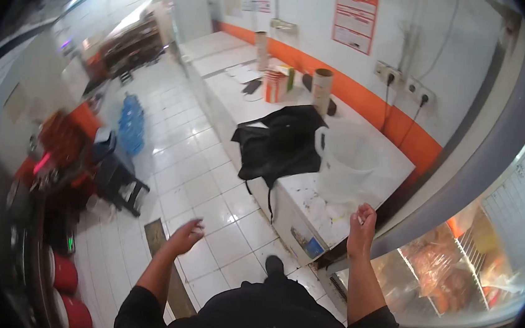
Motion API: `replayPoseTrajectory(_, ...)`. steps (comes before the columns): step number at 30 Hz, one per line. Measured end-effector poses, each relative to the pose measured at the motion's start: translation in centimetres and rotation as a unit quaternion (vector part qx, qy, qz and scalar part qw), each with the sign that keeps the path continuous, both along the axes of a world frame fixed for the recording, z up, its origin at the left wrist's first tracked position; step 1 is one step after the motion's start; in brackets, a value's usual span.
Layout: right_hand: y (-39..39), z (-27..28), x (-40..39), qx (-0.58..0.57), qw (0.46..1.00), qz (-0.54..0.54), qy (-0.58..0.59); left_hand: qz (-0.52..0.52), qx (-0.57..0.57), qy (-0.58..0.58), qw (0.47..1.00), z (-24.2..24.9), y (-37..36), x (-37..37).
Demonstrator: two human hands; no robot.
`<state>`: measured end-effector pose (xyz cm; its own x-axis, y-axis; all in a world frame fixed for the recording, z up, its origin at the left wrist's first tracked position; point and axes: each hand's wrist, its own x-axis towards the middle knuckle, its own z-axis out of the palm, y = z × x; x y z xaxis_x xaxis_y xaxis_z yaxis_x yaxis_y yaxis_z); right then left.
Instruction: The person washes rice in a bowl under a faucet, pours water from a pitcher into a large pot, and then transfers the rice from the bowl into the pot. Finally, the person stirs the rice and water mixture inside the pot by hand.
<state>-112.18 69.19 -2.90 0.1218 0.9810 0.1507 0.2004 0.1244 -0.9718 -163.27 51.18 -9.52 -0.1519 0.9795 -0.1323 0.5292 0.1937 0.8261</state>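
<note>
My left hand (186, 237) hangs in the air over the tiled floor, its fingers loosely apart and holding nothing that I can see. My right hand (363, 228) is raised beside the front corner of the white counter (308, 208), fingers curled in. A small pale spot shows between those fingers, too small to name. Nearest to that hand is a translucent plastic jug (346, 165) standing on the counter, with a gap between them. Left of the jug lies a black apron-like cloth (280, 142), its straps dangling over the edge.
Right of me a lit display fridge (447, 267) holds bagged food on wire racks. Along the counter stand cardboard tubes (321, 91) and an orange-striped box (274, 86). On the left are a dark stool (120, 180), blue water bottles (131, 124) and red containers (74, 313).
</note>
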Motion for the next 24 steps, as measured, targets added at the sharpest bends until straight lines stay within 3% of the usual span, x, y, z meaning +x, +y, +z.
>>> replayPoseTrajectory(1, 0.9, -0.4, -0.1, 0.036, 0.999, -0.036, 0.02, -0.041, 0.004, -0.012, 0.999, 4.8, 5.3, 2.0)
replayPoseTrajectory(4, 6.5, -1.9, 0.1, 0.065, 0.991, -0.096, 0.064, -0.155, 0.074, -0.025, 0.985, 12.3, 19.0, 8.3)
replayPoseTrajectory(6, 10.0, -1.9, 0.5, 0.077, 0.989, -0.114, 0.049, -0.228, 0.131, -0.058, 0.963, 13.7, 26.2, 12.6)
replayPoseTrajectory(8, 12.6, -1.7, 0.4, 0.093, 0.986, -0.11, 0.083, -0.273, 0.128, -0.008, 0.953, 16.6, 31.8, 16.8)
replayPoseTrajectory(10, 14.5, -1.2, 0.1, 0.109, 0.981, -0.101, 0.126, -0.29, 0.2, 0.03, 0.935, 16.2, 37.5, 19.8)
replayPoseTrajectory(14, 16.4, 0.1, -1.0, 0.129, 0.969, -0.093, 0.191, -0.309, 0.238, 0.056, 0.919, 13.9, 46.1, 22.4)
replayPoseTrajectory(16, 16.9, 0.1, -1.6, 0.131, 0.964, -0.105, 0.204, -0.349, 0.082, -0.046, 0.932, 13.8, 48.2, 23.0)
replayPoseTrajectory(20, 17.4, -2.2, -2.3, 0.131, 0.957, -0.168, 0.199, -0.372, 0.091, -0.079, 0.92, 11.5, 50.1, 23.6)
replayPoseTrajectory(24, 17.9, -0.8, -2.9, 0.126, 0.957, -0.172, 0.199, -0.304, 0.08, -0.213, 0.925, 11.1, 49.4, 24.9)
